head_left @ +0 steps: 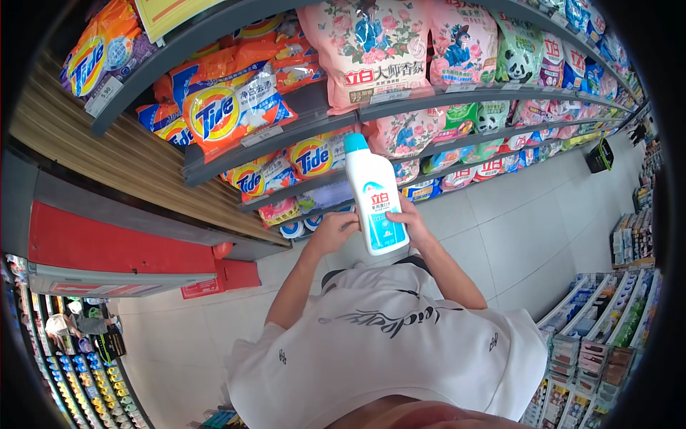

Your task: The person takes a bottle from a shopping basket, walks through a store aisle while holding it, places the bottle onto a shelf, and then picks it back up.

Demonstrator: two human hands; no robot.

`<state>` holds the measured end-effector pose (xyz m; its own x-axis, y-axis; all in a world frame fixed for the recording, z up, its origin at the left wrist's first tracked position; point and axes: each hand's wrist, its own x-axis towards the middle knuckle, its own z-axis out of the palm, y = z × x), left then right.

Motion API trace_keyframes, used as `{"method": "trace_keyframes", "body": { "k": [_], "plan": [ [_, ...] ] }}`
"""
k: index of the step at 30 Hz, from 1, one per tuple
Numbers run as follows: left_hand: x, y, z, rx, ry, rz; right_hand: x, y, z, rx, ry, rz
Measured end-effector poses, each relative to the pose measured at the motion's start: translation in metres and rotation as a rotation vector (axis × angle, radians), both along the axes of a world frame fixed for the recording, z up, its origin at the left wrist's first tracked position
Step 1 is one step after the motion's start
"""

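White bottle point(374, 179) held before shelves point(187, 53)

Right hand point(416, 224) pinched one side, thumb across the front; left hand point(338, 230) curled at the other, its grip impossible to tell; light, opposed pressure seemed best for steadiness.

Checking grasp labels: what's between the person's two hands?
A teal-capped white bottle, between the left hand and the right hand; shown in the head view.
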<state>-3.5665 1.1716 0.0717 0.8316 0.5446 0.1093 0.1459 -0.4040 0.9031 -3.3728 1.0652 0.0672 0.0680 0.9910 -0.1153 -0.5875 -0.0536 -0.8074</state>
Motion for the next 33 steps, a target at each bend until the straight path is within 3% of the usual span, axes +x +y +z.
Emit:
{"method": "trace_keyframes", "body": {
  "k": [6, 19, 22, 24, 33],
  "plan": [
    [-0.001, 0.007, 0.000, 0.082, -0.011, -0.153, 0.002, 0.001, -0.002, 0.000, 0.006, 0.026],
    [-0.002, 0.004, 0.001, 0.203, -0.029, -0.228, 0.013, -0.002, -0.005, -0.044, 0.054, 0.128],
    [-0.002, 0.005, -0.002, 0.263, 0.000, -0.270, 0.015, -0.001, -0.007, -0.057, 0.039, 0.159],
    [-0.001, 0.004, -0.003, 0.296, 0.152, -0.304, 0.016, -0.001, -0.008, -0.046, 0.026, 0.156],
    [0.003, 0.004, -0.016, 0.260, 0.098, -0.343, 0.017, 0.000, -0.004, -0.055, 0.004, 0.152]
  ]
}}
